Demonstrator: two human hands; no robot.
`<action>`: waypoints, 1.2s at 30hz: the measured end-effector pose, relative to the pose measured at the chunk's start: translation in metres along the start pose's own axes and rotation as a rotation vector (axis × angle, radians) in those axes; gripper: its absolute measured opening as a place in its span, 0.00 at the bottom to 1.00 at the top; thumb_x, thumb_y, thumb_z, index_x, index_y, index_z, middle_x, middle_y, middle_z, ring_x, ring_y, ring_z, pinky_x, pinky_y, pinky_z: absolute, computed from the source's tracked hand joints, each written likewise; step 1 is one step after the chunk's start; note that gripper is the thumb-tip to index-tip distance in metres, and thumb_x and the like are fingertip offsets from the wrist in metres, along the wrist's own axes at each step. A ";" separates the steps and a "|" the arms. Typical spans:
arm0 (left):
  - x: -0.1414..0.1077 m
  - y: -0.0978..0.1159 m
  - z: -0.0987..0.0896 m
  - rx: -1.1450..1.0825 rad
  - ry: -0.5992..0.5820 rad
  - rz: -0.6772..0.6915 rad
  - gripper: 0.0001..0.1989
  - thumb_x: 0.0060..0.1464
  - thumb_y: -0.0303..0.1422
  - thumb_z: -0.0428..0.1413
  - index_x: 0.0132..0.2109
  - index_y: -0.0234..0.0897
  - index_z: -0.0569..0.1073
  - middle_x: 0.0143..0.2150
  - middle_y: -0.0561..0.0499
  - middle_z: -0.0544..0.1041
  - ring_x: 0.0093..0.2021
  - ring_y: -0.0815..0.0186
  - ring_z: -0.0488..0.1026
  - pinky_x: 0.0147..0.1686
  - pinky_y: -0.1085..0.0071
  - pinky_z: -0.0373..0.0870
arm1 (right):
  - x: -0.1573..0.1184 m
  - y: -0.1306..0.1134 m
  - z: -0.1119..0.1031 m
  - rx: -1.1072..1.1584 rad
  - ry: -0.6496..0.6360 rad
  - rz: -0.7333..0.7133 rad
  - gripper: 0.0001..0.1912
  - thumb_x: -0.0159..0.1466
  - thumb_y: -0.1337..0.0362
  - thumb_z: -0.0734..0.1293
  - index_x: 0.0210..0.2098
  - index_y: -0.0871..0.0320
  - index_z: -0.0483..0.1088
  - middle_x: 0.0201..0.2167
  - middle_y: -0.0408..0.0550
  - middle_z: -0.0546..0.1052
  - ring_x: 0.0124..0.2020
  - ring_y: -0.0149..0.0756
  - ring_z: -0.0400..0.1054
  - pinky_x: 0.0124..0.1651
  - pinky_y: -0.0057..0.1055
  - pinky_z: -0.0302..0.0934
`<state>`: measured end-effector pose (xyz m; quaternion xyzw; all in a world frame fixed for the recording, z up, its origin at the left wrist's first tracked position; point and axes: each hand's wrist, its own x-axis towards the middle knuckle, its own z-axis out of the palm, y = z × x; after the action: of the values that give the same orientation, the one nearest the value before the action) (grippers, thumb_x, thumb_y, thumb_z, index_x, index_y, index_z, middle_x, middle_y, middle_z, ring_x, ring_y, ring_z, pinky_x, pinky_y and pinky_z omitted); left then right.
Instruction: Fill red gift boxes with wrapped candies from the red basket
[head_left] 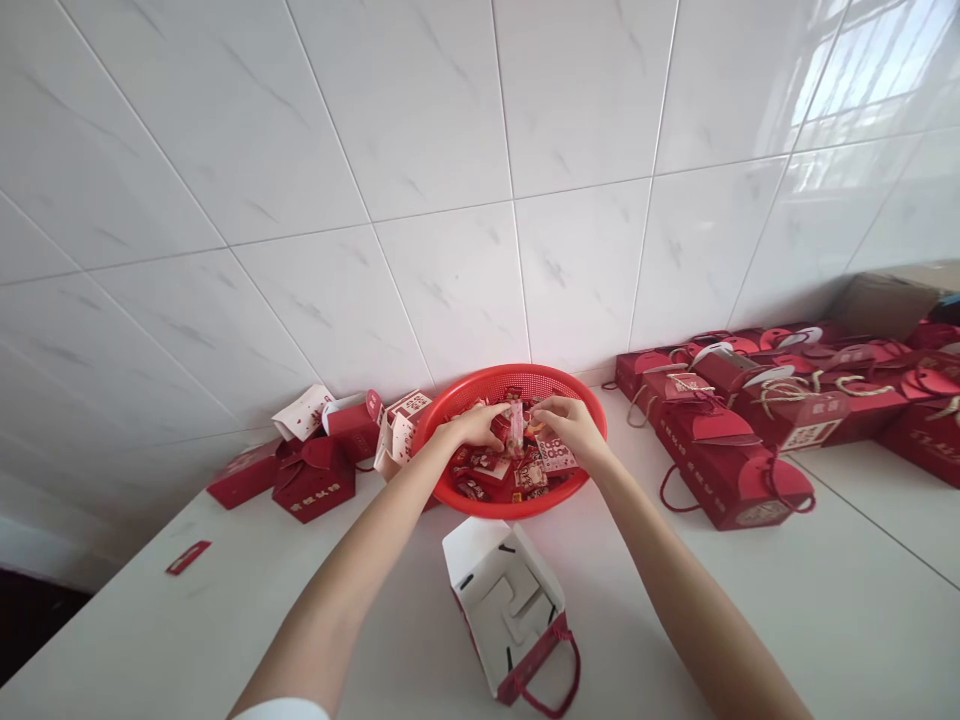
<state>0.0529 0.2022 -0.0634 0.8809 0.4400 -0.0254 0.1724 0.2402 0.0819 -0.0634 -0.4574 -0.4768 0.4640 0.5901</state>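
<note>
red basket of wrapped goods, where left hand and right hand flank a pink packet, either grip impossible to tell; open box sits nearer.

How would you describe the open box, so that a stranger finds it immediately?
Below the white tiled wall, find the red basket of small wrapped packets. Just on its near side, on the white table, lies the open box. Its white inside faces up, unlike the closed red boxes on the right.
</note>
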 end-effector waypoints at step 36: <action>-0.028 0.050 -0.020 -0.743 0.054 0.173 0.25 0.40 0.52 0.68 0.33 0.36 0.71 0.30 0.54 0.73 0.34 0.62 0.72 0.36 0.67 0.68 | 0.000 -0.001 -0.002 0.031 0.118 0.001 0.11 0.51 0.57 0.72 0.28 0.57 0.73 0.27 0.46 0.78 0.30 0.35 0.72 0.33 0.32 0.69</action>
<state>0.0730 0.1595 -0.0249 0.7926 0.3477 0.1739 0.4697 0.2422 0.0816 -0.0627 -0.4751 -0.4336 0.4438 0.6239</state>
